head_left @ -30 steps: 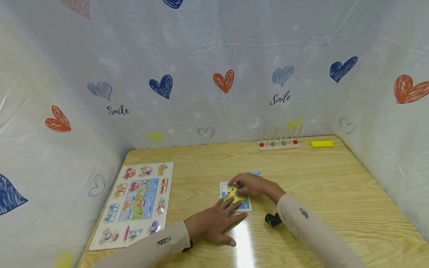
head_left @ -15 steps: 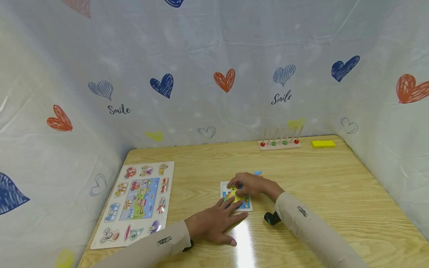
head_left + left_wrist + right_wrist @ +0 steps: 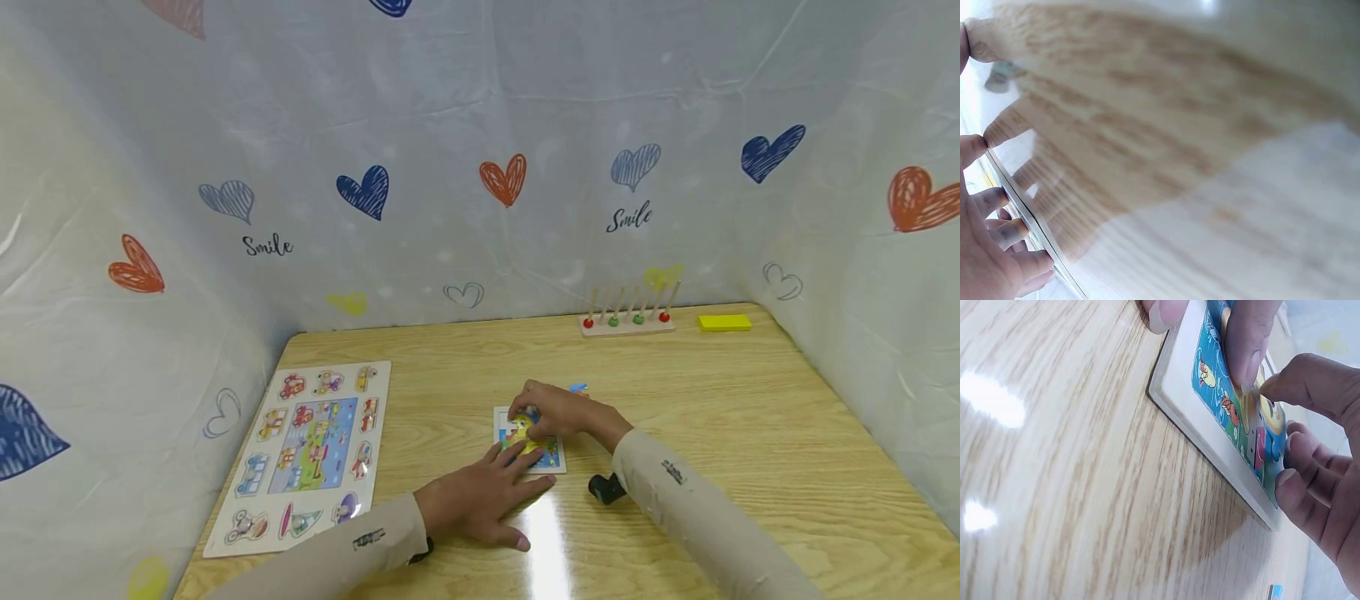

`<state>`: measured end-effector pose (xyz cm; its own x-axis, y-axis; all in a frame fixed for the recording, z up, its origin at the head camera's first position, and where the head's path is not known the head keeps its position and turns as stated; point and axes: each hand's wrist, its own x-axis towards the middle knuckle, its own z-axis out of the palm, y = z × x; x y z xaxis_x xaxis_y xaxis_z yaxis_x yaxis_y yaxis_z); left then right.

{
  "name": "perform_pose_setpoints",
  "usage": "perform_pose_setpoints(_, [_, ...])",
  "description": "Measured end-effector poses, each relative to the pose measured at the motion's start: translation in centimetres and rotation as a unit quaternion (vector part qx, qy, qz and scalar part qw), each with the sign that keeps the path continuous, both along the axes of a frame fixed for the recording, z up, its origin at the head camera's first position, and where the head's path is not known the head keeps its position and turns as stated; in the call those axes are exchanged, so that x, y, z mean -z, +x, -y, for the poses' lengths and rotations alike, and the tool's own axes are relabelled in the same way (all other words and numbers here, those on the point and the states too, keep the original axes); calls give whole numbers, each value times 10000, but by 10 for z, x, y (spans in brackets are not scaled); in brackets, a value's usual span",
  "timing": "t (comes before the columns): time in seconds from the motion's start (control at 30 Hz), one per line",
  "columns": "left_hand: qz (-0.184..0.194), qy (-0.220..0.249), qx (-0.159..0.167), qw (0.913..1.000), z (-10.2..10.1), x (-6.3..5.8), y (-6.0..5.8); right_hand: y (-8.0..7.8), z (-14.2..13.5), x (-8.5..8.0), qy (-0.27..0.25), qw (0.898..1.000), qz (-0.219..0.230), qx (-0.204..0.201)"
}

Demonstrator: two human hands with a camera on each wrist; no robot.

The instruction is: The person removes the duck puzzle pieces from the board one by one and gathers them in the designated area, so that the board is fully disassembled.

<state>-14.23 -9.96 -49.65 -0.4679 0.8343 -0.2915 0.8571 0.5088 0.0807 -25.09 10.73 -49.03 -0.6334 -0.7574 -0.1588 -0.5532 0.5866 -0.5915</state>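
Nearest me, the left hand lies spread wide, palm down, its straight fingers reaching onto the near left part of a small square jigsaw tray with a white border and a bright blue-and-yellow picture; it steadies rather than grips, I'd judge. To the left, a large pale board with vehicle-shaped pieces lies flat, untouched. The tray sits about mid-table, flat on the glossy wood-grain tabletop. Probably light, thin and stiff; on so smooth a surface it could skate, so a flat press on the border seems the right hold. Over its far right part, the right hand is bent, thumb and fingers narrowed about a yellow-and-blue jigsaw piece; how firmly, cannot tell. Piece looks slim, rigid, coated, likely slippery on its printed face: best taken by opposite edges, fingertips only, no bending, as corners or tabs might fray. Just beyond that hand, partly hidden, a loose blue-topped flat piece; same handling, likely, with a nail under one edge to lift it. Far right: a pale peg stand with red and green beads, then a flat yellow block.
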Motion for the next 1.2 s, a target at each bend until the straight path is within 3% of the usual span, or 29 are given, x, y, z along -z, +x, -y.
perform_pose_setpoints(0.47, [46, -5, -34, 10000, 1, -2, 1, -3, -1, 1, -25, 10000, 21, 81])
perform_pose_setpoints(0.83, [21, -40, -30, 10000, 1, 1, 1, -3, -5, 6, -584, 9958, 663, 253])
perform_pose_setpoints(1.2, [-81, -78, -26, 9999, 1, 1, 2, -3, -7, 4, -756, 9966, 265, 214])
